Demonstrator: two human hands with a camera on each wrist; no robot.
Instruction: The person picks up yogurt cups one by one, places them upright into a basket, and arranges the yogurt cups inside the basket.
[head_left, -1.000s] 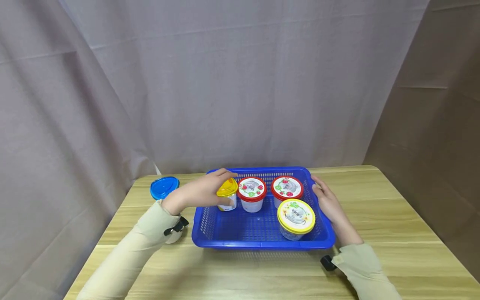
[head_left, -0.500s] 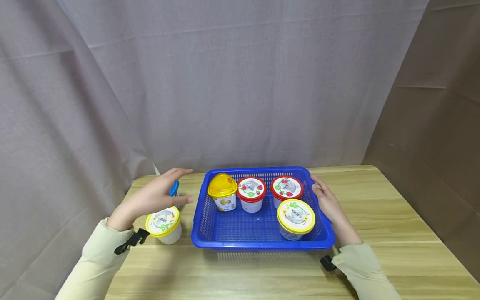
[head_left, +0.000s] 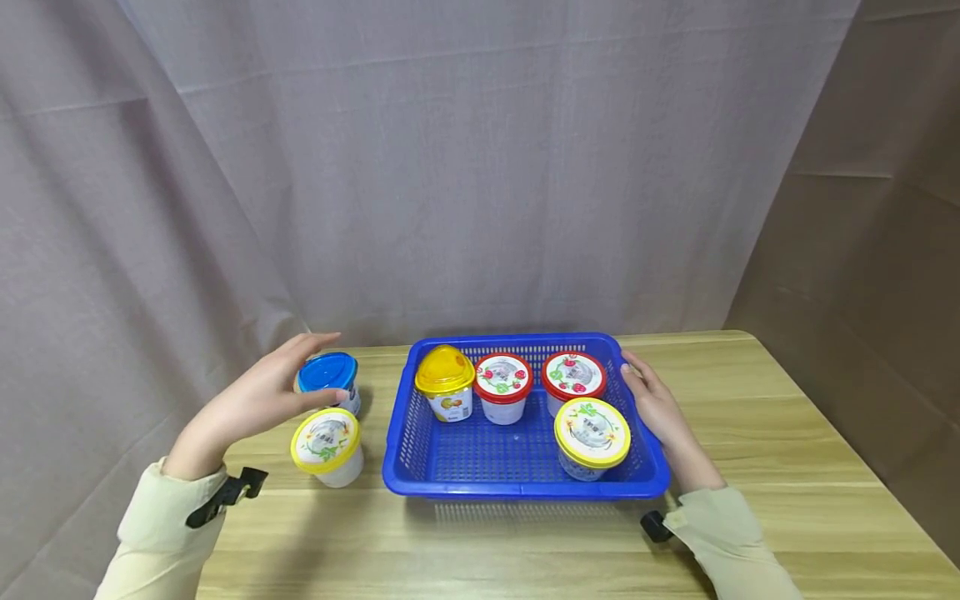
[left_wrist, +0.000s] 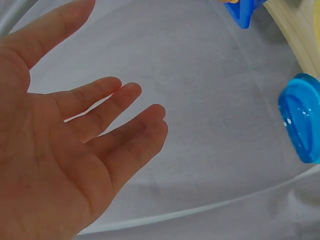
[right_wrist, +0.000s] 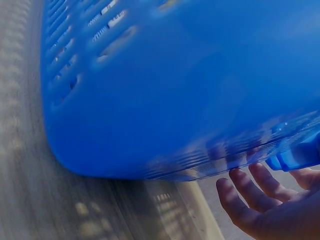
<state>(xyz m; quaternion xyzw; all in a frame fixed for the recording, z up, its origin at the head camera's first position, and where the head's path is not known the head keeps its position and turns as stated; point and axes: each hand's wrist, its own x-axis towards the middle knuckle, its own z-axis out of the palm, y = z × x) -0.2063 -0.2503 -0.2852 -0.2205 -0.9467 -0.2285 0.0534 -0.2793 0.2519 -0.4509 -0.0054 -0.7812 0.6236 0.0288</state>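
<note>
My left hand [head_left: 258, 398], fingers spread and slightly bent, hovers left of a blue-lidded tub [head_left: 328, 373] on the table, with thumb and fingers on either side of its lid. In the left wrist view the palm holds nothing, and the blue lid [left_wrist: 301, 120] shows at the right edge. Just in front stands a white tub with a yellow-rimmed lid [head_left: 327, 442]. My right hand [head_left: 660, 408] rests against the right side of the blue plastic basket [head_left: 517, 489]. In the right wrist view its loosely extended fingers [right_wrist: 255, 187] touch the basket wall.
Inside the basket stand a tub with a domed yellow lid [head_left: 446, 372], two red-lidded tubs, one left [head_left: 503, 379] and one right [head_left: 574, 377], and a yellow-rimmed tub [head_left: 592, 433]. A grey curtain [head_left: 480, 183] hangs behind the wooden table [head_left: 780, 433].
My left hand has let go of the domed yellow-lidded tub in the basket and moved left, out to the blue-lidded tub. The right hand stays at the basket.
</note>
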